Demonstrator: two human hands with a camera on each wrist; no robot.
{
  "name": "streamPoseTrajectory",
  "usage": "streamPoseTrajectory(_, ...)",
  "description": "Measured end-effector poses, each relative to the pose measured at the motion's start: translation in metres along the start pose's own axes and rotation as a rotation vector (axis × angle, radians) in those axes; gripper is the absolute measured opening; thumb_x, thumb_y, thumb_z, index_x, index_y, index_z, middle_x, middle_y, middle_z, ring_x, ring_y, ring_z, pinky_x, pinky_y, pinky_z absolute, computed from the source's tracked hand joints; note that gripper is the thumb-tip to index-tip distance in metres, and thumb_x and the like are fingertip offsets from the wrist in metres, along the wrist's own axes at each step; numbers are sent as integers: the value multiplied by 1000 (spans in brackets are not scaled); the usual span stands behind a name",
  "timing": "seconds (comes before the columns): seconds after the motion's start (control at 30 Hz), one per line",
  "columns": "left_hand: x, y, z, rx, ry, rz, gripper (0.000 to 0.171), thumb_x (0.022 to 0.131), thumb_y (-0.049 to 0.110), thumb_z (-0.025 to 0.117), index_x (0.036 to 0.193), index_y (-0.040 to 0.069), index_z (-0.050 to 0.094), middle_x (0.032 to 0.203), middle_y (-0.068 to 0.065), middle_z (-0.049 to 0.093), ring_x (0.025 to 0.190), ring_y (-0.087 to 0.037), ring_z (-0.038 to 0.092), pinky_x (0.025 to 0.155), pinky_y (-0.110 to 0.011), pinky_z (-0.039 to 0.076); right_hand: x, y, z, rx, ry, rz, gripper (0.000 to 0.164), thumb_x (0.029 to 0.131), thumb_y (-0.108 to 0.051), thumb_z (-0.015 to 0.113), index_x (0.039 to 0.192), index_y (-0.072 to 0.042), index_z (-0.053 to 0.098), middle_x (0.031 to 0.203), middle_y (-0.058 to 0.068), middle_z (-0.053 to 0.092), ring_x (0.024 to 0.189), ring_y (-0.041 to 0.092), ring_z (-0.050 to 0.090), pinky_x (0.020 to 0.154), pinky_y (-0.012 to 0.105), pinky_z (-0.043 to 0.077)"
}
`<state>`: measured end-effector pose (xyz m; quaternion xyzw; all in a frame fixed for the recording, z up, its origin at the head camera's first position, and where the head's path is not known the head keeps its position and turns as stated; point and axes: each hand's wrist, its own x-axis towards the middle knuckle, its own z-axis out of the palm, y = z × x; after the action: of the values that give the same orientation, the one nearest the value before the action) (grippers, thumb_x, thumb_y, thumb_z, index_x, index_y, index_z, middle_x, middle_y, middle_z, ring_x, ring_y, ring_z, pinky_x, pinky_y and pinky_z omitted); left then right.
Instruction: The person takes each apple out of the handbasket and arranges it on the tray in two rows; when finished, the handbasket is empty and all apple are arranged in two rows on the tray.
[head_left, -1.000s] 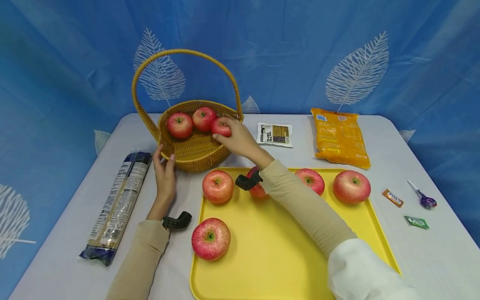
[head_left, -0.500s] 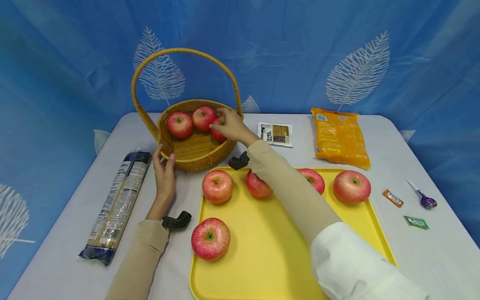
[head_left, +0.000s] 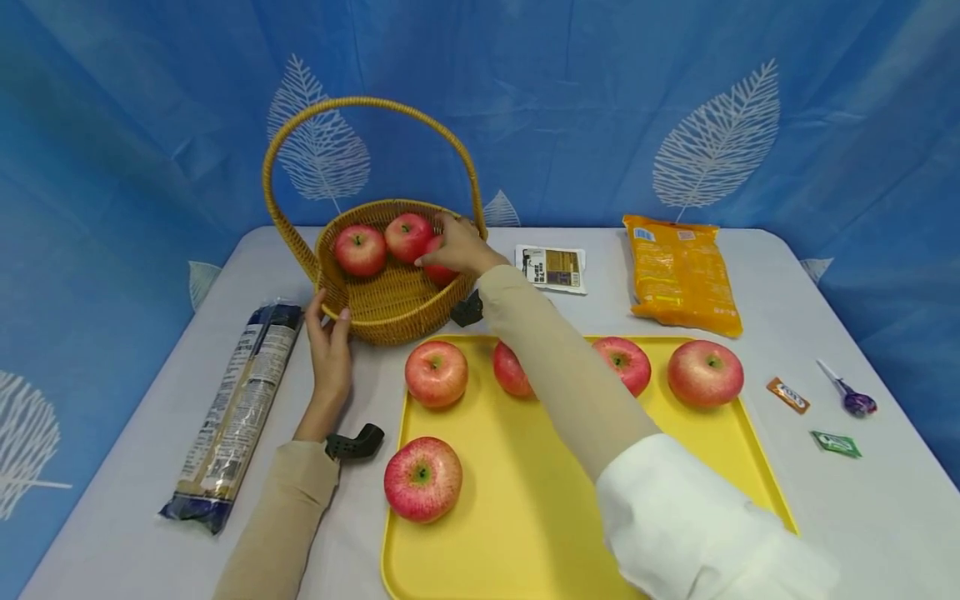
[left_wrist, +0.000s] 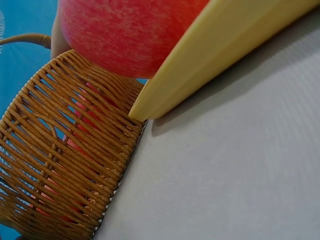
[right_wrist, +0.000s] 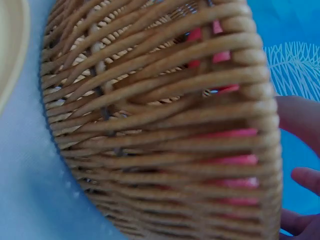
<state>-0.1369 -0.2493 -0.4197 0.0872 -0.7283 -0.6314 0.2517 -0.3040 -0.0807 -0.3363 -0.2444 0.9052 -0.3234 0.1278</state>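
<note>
A wicker basket (head_left: 390,321) with a tall arched handle stands at the back left and contains several red apples. In it, my right hand (head_left: 465,247) grips an apple (head_left: 436,271) against the right side, partly hidden under the fingers. Another apple (head_left: 408,237) sits just left of that hand. At the far left inside is a further apple (head_left: 361,250). My left hand (head_left: 330,358) rests on the basket's front left edge, thumb and fingers spread. Through the weave in the right wrist view, red apple skin (right_wrist: 237,182) shows.
A yellow tray (head_left: 555,517) with several apples, one at its left edge (head_left: 423,479), lies in front. A long clear pack (head_left: 243,400) is at left. Rightward are a small white sachet (head_left: 551,268), an orange bag (head_left: 681,275), two small wrapped sweets (head_left: 787,396) and a lollipop (head_left: 855,403).
My right hand has shifted slightly back and left over the apple at the basket's right side, its forearm swinging left over the tray. My left hand has stayed at the basket's edge.
</note>
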Motion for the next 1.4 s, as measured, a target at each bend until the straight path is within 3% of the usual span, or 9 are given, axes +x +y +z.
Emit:
streamPoseTrajectory(0.13, -6, 16, 3, -4, -12, -4, 51, 95, 14, 38, 141, 1, 20, 144, -20, 21, 127, -35, 34, 87, -17, 34, 0, -3, -1, -43, -52, 25, 86, 74, -36, 72, 142, -12, 25, 143, 16, 28, 135, 36, 18, 105, 51, 24)
streamPoseTrajectory(0.27, -6, 16, 2, -4, -5, -6, 50, 95, 13, 38, 141, 2, 20, 144, -19, 22, 125, -34, 35, 88, -20, 35, 1, -7, -1, -82, -92, 36, 89, 72, -35, 74, 142, -13, 23, 144, 17, 26, 134, 37, 18, 105, 50, 26)
streamPoseTrajectory(0.57, -2, -10, -1, -7, -8, -17, 50, 96, 19, 40, 142, 12, 22, 146, -11, 21, 128, -31, 34, 94, -28, 35, 2, -7, -2, -168, -172, 72, 99, 69, -30, 78, 144, -13, 16, 143, 12, 32, 133, 29, 26, 105, 42, 31)
streamPoseTrajectory(0.7, -2, -13, -1, 6, -2, -12, 49, 96, 21, 39, 142, 14, 22, 145, -9, 22, 128, -28, 34, 95, -30, 35, 4, -7, -1, -193, -163, 57, 98, 69, -25, 78, 144, -11, 17, 143, 12, 33, 133, 28, 27, 105, 40, 31)
streamPoseTrajectory(0.87, 1, -11, -1, 15, 1, -2, 49, 96, 23, 39, 142, 15, 22, 145, -9, 24, 126, -26, 36, 93, -24, 35, 5, -7, -3, -137, -135, 39, 96, 68, -20, 79, 143, -11, 20, 143, 10, 34, 131, 25, 31, 104, 37, 32)
streamPoseTrajectory(1.07, 2, -11, -2, 15, -6, 2, 49, 96, 23, 39, 142, 15, 22, 145, -9, 23, 127, -25, 35, 95, -28, 35, 6, -5, -2, -113, -143, 14, 95, 67, -25, 80, 143, -12, 24, 140, 9, 38, 130, 24, 34, 104, 36, 32)
streamPoseTrajectory(1.17, 2, -11, -2, 16, -8, 3, 50, 96, 23, 39, 142, 14, 21, 145, -10, 23, 128, -26, 35, 95, -29, 35, 5, -4, -1, -132, -152, -16, 91, 68, -28, 78, 142, -14, 27, 141, 7, 39, 131, 24, 32, 104, 35, 32)
streamPoseTrajectory(1.4, 4, -11, -2, 6, -5, 16, 50, 96, 23, 39, 142, 13, 22, 145, -11, 23, 128, -28, 35, 94, -28, 35, 6, -2, 2, -116, -158, -89, 75, 71, -29, 76, 136, -20, 40, 131, 4, 50, 122, 21, 43, 99, 32, 37)
